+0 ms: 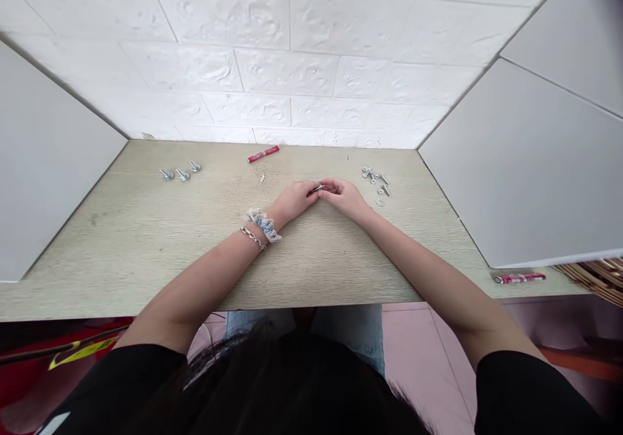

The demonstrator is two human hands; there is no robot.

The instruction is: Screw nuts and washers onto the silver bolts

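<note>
My left hand (296, 200) and my right hand (343, 197) meet over the middle of the wooden tabletop. Between their fingertips is a small metal bolt (317, 189), pinched from both sides and partly hidden by the fingers. Whether a nut or washer sits on it is too small to tell. To the right of my right hand lies a loose group of bolts and nuts (374, 176), with a flat washer (379, 202) just in front of it. Three bolts with washers on them (182, 174) lie apart at the far left.
A red tube-shaped item (263, 154) lies by the white brick wall (314, 71), near a small white scrap (262, 178). Grey panels stand left (48, 162) and right (530, 162). Another red tube-shaped item (520, 278) and a wicker basket (596, 276) are at the right edge.
</note>
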